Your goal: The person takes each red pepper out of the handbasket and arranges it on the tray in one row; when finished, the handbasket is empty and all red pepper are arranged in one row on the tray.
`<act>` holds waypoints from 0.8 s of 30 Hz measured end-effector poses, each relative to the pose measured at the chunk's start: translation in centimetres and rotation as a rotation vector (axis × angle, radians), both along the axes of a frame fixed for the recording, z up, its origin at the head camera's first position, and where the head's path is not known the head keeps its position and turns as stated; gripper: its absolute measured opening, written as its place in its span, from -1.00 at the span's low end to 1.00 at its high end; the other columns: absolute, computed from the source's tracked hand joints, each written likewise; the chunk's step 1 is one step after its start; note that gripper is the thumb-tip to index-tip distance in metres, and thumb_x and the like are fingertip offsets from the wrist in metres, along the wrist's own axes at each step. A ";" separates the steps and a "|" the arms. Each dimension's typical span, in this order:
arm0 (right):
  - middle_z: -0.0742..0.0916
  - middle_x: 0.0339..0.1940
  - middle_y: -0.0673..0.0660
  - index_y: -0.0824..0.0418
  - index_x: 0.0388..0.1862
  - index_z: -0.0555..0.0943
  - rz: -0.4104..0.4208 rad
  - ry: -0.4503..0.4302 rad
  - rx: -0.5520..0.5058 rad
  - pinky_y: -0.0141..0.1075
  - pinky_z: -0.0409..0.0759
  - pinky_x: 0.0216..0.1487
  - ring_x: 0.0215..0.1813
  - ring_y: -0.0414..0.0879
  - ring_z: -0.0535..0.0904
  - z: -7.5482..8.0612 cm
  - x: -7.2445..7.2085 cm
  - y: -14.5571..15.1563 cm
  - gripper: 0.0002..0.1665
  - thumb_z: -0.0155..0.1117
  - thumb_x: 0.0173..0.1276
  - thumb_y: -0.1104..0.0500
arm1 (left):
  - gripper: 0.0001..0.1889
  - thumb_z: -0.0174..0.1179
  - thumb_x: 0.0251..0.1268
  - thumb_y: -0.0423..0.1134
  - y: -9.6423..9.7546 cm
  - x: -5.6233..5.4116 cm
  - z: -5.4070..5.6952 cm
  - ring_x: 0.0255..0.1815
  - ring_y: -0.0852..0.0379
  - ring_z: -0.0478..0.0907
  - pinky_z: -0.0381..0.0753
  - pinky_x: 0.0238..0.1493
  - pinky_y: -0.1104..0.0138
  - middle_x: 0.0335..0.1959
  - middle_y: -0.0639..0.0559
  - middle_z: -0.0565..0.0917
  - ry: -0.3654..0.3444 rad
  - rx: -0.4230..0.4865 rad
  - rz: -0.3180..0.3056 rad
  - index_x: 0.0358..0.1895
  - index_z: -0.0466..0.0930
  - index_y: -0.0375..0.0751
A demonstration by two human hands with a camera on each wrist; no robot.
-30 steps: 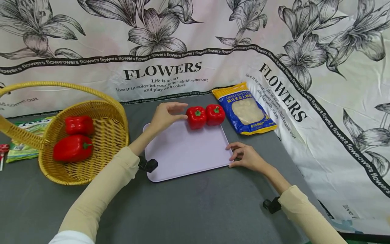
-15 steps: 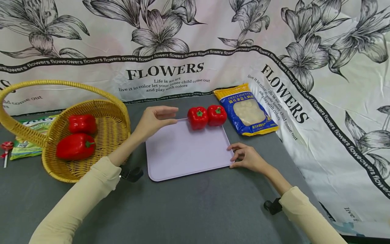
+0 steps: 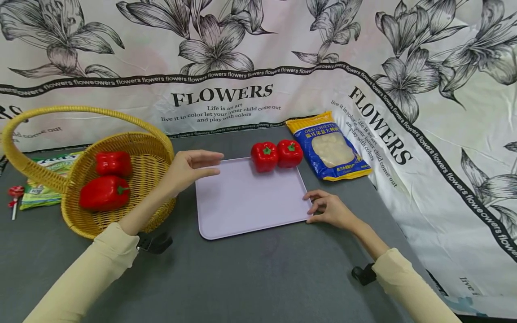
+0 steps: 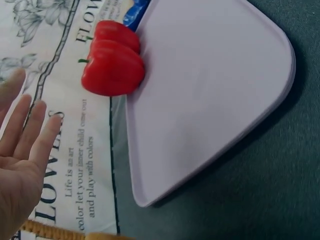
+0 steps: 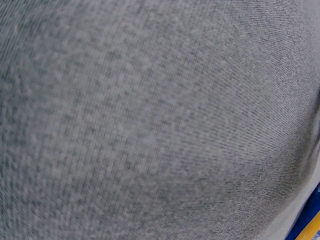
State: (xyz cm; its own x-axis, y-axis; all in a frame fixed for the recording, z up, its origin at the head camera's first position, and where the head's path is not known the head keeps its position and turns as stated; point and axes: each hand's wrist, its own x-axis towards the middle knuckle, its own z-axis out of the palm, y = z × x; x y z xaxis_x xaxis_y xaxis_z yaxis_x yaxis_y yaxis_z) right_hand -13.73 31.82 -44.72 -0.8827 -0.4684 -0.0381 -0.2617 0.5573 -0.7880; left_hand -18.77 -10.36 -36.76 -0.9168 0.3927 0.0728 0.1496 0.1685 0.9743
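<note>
A small staged corner; which kind of room, one cannot tell.
A white cloth backdrop (image 3: 274, 56) with black printed flowers borders the dark-grey, fabric-covered table (image 3: 250, 278) on two sides.

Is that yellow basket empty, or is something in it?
Not empty: two red peppers lie inside the yellow basket, with bare weave showing beside them.

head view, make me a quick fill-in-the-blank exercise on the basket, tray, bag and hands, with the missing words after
In the basket, the peppers number ____. The left hand holds ____. Of the tray's left and right edges, the right hand is at the ____. The bag is blue and ____.

Missing words: two; nothing; right; yellow
</note>
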 end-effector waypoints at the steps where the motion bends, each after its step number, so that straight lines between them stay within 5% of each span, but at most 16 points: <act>1: 0.60 0.08 0.22 0.20 -0.54 0.67 -0.001 0.001 0.002 -0.18 0.61 0.02 0.15 0.11 0.46 0.0 0.0 0.0 -0.80 0.59 -0.07 0.31 | -0.57 0.37 0.14 -0.32 -0.3 0.1 0.1 0.11 -0.03 0.58 0.61 -0.03 0.38 0.08 -0.14 0.64 -0.002 -0.006 -0.007 0.11 0.60 -0.32; 6: 0.60 0.08 0.21 0.21 -0.53 0.67 -0.003 0.001 0.005 -0.19 0.61 0.01 0.15 0.09 0.46 0.0 0.0 -0.1 -0.80 0.59 -0.07 0.31 | -0.56 0.36 0.17 -0.30 -1.7 0.9 0.5 0.11 -0.08 0.58 0.61 -0.01 0.32 0.07 -0.09 0.65 0.007 -0.032 -0.039 0.13 0.59 -0.31; 17: 0.60 0.09 0.21 0.17 -0.52 0.68 0.002 -0.004 0.011 -0.17 0.60 0.03 0.15 0.09 0.45 0.1 0.0 0.0 -0.81 0.59 -0.06 0.29 | -0.60 0.31 0.19 -0.38 -5.2 3.0 0.1 0.03 0.18 0.62 0.61 -0.03 0.35 0.05 0.06 0.67 0.041 -0.020 -0.086 0.13 0.58 -0.34; 24: 0.60 0.09 0.21 0.16 -0.52 0.68 0.005 -0.009 0.015 -0.14 0.60 0.03 0.15 0.11 0.45 0.0 -0.1 0.0 -0.81 0.59 -0.05 0.26 | -0.59 0.29 0.22 -0.37 -8.4 4.1 0.0 0.08 0.14 0.59 0.61 -0.04 0.39 0.06 0.04 0.66 0.058 -0.085 -0.070 0.16 0.57 -0.27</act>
State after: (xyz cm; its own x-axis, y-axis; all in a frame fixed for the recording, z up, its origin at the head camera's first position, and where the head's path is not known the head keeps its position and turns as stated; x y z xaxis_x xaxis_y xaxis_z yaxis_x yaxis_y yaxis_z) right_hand -13.85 31.86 -44.73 -0.8799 -0.4722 -0.0529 -0.2578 0.5681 -0.7816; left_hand -14.68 -18.77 -36.80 -0.8821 0.4627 0.0885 0.2195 0.2374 0.9463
